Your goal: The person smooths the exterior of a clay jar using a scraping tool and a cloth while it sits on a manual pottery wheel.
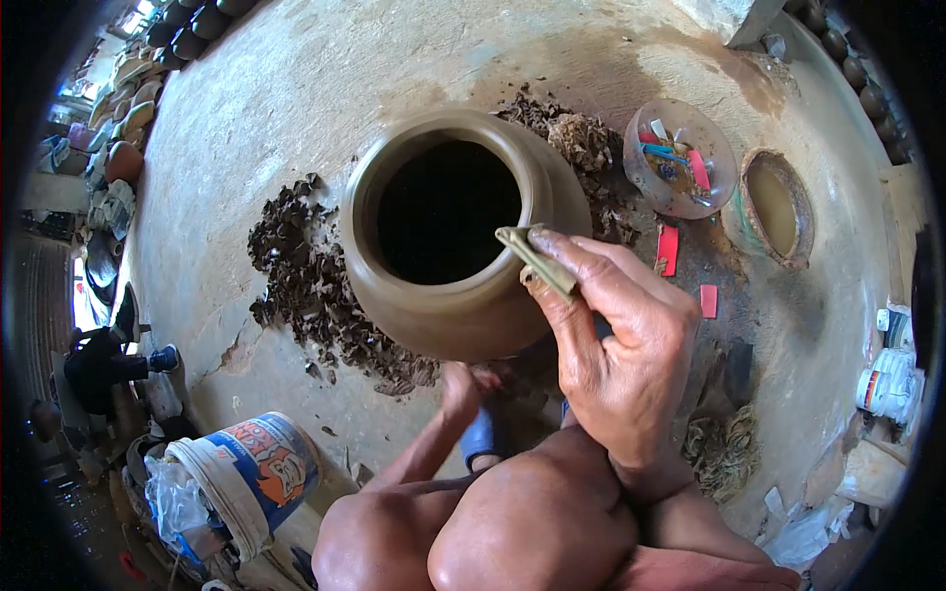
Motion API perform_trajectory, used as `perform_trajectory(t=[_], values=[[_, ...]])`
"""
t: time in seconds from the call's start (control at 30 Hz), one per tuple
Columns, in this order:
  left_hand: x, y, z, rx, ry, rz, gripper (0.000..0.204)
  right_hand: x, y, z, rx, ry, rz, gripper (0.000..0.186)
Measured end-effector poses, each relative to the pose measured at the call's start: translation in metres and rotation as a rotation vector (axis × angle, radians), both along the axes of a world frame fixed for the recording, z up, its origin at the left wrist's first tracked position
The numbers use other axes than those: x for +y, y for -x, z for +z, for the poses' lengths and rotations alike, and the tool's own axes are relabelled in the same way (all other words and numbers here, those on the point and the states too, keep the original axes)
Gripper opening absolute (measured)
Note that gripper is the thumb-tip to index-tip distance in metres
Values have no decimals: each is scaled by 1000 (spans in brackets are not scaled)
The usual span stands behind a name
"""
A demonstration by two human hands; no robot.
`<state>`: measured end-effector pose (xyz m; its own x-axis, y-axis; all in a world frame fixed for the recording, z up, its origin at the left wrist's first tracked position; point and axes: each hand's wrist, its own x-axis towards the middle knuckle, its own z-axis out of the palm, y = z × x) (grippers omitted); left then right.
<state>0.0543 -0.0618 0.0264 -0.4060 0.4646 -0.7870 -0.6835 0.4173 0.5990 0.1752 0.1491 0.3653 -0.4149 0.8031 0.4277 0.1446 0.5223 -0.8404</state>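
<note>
A large round clay pot [448,320] with a wide mouth and a thick, smooth, wet-looking rim stands in front of my knees. My right hand [631,330] is closed, pinching a folded olive-green strip [540,264] between thumb and fingers. The strip's tip is at the right side of the pot's rim; whether cloth or leaf, I cannot tell. My left hand [461,386] is low at the near side of the pot, under its belly. Its fingers are mostly hidden there, so their grip does not show. The pot's inside is dark.
Dark clay shavings [305,281] lie around the pot. To the right are a clear plastic bowl [636,177] with small tools, a bucket of murky water [774,207] and a red rectangular piece [668,249]. A white-and-blue bucket [241,473] stands left of my knees.
</note>
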Motion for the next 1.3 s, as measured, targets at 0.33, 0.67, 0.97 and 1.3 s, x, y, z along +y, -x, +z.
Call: perform_trajectory(t=[0.33,0.67,0.97,1.3], values=[[88,61,81,-6,205,-36,54,0,-12,4,-117,-2,10,26],[26,51,41,-91,-110,-61,54,-3,-14,11,-143,19,102,30],[5,-32,63,-493,-17,-56,71,61,-16,43,-347,-470,92,30],[26,109,54,127,-160,296,58,102,61,54,-798,-1155,436,33]])
